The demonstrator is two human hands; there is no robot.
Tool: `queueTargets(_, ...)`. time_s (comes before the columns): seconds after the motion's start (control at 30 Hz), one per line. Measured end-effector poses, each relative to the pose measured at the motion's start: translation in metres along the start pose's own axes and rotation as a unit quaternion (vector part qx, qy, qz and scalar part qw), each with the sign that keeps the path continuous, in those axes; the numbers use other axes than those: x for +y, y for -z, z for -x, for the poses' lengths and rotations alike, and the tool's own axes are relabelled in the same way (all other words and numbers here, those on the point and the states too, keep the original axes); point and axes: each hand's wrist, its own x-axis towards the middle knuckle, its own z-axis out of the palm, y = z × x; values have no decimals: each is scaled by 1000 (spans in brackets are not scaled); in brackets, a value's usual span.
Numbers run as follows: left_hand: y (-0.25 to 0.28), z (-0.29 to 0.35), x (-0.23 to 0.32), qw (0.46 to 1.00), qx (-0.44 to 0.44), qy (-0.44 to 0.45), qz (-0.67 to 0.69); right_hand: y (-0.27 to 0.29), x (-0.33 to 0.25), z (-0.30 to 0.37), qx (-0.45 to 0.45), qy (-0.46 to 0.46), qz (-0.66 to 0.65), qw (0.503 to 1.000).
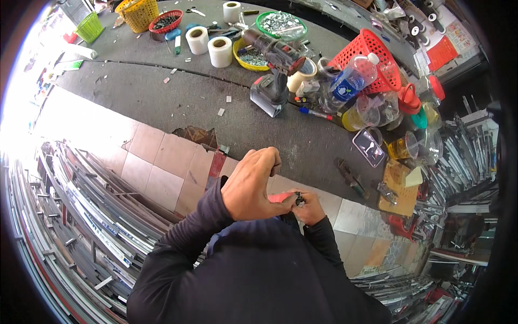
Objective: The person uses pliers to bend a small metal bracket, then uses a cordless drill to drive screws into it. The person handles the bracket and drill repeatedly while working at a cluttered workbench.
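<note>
My right hand [308, 209], low at the centre in front of my chest, pinches a small dark metal piece [299, 200]. The piece is too small to name. My left hand [249, 186] is raised just left of it, with its thumb stretched to the piece and its other fingers curled well above, apart from the thumb. Between the hands a red patch [278, 197] shows behind the left thumb; its kind is unclear. Beyond both hands is the dark-topped workbench [178, 105], with a cordless drill [272, 70] standing on it.
Tape rolls [220, 52], a yellow basket of small parts [249, 58] and a green basket [281, 25] sit farther back. At right are a red basket [369, 59], a plastic bottle [353, 81], a marker [315, 113] and a phone [369, 147]. Metal profiles [102, 216] crowd the left floor.
</note>
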Motion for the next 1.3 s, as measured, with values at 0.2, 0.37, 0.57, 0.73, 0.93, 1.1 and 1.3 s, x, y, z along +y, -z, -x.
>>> queueTargets(0.2, 1, -13, 28, 998, -9, -49, 24, 9, 9, 9, 12, 39, 24, 999)
queueTargets(0.37, -4, -12, 42, 997, -1, -67, 50, 18, 26, 3, -5, 30, 3, 1000)
queueTargets(0.57, -7, -16, 53, 992, 4, -108, 59, 18, 38, -4, 19, 22, -19, 999)
queueTargets(0.73, -17, -15, 56, 988, 10, -114, 100, 26, 23, -2, 37, 41, 61, 997)
queueTargets(0.93, -21, -16, 48, 989, 52, -1, 139, 32, 21, -6, 136, 109, 130, 976)
queueTargets(1.1, -2, -7, 17, 960, 163, 74, 217, 51, 45, -8, 155, 162, 213, 951)
queueTargets(1.3, 46, 0, -67, 933, 298, 151, 134, 57, 40, -10, 124, 113, 135, 976)
